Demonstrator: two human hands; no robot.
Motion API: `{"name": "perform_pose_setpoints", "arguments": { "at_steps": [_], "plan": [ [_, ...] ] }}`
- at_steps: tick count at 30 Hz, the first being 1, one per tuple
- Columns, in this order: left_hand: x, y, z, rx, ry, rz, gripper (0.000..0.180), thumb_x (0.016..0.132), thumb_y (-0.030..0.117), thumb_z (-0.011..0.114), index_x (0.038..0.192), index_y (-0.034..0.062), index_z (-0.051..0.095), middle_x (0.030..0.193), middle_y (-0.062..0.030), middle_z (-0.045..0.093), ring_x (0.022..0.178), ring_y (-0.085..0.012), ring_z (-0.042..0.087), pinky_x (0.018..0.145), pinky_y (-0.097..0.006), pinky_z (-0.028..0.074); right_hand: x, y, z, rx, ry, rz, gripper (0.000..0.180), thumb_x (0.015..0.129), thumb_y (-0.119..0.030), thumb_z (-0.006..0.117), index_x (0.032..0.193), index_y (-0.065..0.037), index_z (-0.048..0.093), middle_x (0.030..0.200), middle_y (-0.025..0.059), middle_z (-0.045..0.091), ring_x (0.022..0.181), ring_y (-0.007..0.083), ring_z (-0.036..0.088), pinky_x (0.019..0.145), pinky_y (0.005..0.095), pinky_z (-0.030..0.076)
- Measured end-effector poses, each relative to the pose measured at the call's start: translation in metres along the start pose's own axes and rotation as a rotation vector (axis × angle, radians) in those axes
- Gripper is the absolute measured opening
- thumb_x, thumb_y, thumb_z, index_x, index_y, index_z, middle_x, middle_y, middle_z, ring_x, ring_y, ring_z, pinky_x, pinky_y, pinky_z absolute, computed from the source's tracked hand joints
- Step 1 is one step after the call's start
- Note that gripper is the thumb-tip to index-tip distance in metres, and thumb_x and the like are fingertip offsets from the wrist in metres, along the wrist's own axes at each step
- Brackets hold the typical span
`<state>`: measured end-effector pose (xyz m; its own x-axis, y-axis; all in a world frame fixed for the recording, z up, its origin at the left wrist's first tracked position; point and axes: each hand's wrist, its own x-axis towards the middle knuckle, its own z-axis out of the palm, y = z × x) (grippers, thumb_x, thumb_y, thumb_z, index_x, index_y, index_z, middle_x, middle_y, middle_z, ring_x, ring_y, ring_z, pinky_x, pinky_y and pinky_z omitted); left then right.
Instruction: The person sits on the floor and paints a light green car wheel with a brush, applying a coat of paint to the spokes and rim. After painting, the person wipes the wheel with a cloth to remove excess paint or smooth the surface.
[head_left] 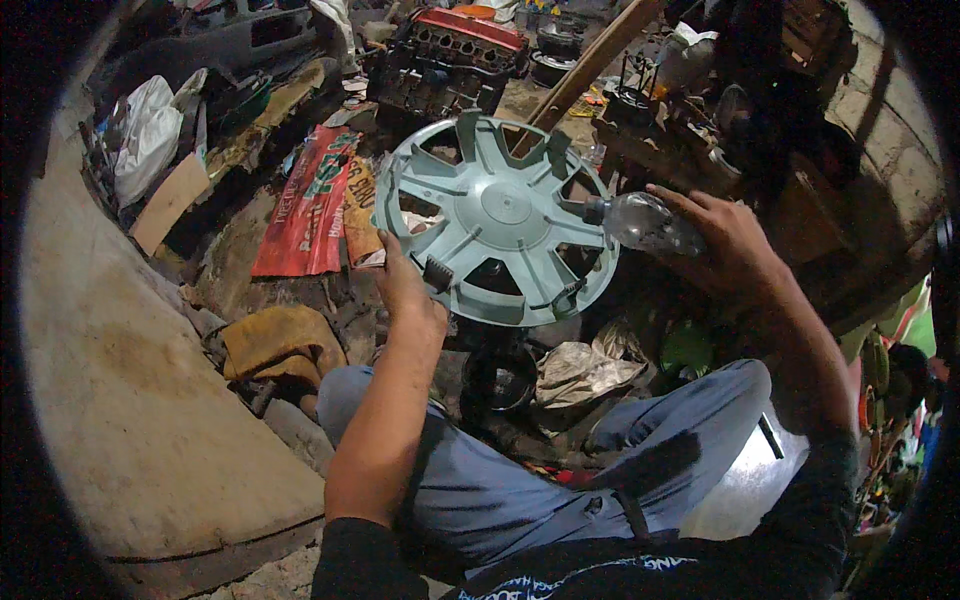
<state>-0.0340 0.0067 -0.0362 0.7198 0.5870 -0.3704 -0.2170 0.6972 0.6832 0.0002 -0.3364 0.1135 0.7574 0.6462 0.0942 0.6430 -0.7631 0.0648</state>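
Note:
A pale green plastic wheel cover is held up above my lap, its hub facing me and clip tabs standing along its rim. My left hand grips its lower left edge, thumb on the near side. On the other side, my right hand is wrapped round a small clear plastic bottle. The bottle lies tilted nearly level, its neck toward the right rim of the wheel cover. Whether the neck touches the cover I cannot tell. Most fingers of both hands are hidden behind what they hold.
An engine block with a red top stands beyond the wheel cover. Red printed sheeting lies at left, near a brown cloth. A dark bowl and a crumpled pale cloth sit between my legs. A wooden beam slants behind.

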Motion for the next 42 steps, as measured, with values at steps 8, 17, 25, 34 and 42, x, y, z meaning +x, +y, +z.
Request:
{"name": "perform_pose_setpoints", "arguments": {
  "at_steps": [8, 17, 25, 34, 42],
  "plan": [
    [-0.009, -0.011, 0.007, 0.155, -0.016, 0.065, 0.057, 0.098, 0.051, 0.052, 0.123, -0.0001, 0.057, 0.119, -0.012, 0.06, 0.099, -0.0255, 0.063, 0.087, -0.04, 0.053, 0.032, -0.002, -0.032, -0.652, 0.02, -0.264, 0.082, 0.076, -0.035, 0.075, 0.149, -0.029, 0.038, 0.106, 0.0114, 0.059, 0.096, 0.0279, 0.062, 0.08, 0.0389, 0.052],
    [-0.015, -0.011, 0.012, 0.094, -0.113, 0.097, 0.055, 0.099, 0.048, 0.05, 0.128, 0.0014, 0.053, 0.123, -0.0113, 0.058, 0.104, -0.0251, 0.062, 0.086, -0.037, 0.054, 0.053, 0.003, -0.026, -0.861, 0.051, -0.368, 0.056, 0.085, -0.02, 0.062, 0.139, -0.031, 0.052, 0.11, 0.0084, 0.062, 0.102, 0.0231, 0.063, 0.086, 0.0336, 0.051],
    [-0.013, -0.018, 0.016, 0.136, -0.071, 0.212, 0.055, 0.101, 0.046, 0.047, 0.139, 0.0061, 0.044, 0.131, -0.011, 0.054, 0.112, -0.0241, 0.059, 0.091, -0.037, 0.051, 0.053, 0.002, -0.042, -0.867, 0.082, -0.525, 0.059, 0.081, -0.022, 0.066, 0.137, -0.036, 0.052, 0.11, 0.0053, 0.062, 0.104, 0.0219, 0.062, 0.087, 0.0332, 0.052],
    [-0.008, -0.035, 0.006, 0.031, -0.036, 0.311, 0.068, 0.096, 0.048, 0.056, 0.142, 0.0, 0.04, 0.144, -0.0122, 0.046, 0.125, -0.0248, 0.05, 0.103, -0.035, 0.041, 0.039, 0.008, -0.025, -0.951, 0.225, -0.608, 0.042, 0.087, -0.023, 0.061, 0.127, -0.034, 0.057, 0.105, 0.0021, 0.062, 0.102, 0.0172, 0.065, 0.078, 0.0307, 0.054],
    [-0.015, -0.03, 0.011, 0.07, 0.028, 0.597, 0.049, 0.103, 0.029, 0.049, 0.137, -0.005, 0.047, 0.142, -0.0149, 0.049, 0.126, -0.0231, 0.048, 0.107, -0.034, 0.036, 0.041, -0.005, -0.033, -1.015, 0.19, -0.51, 0.04, 0.089, -0.022, 0.057, 0.128, -0.031, 0.058, 0.111, 0.002, 0.063, 0.1, 0.0175, 0.066, 0.082, 0.0313, 0.051]
  ]
}}
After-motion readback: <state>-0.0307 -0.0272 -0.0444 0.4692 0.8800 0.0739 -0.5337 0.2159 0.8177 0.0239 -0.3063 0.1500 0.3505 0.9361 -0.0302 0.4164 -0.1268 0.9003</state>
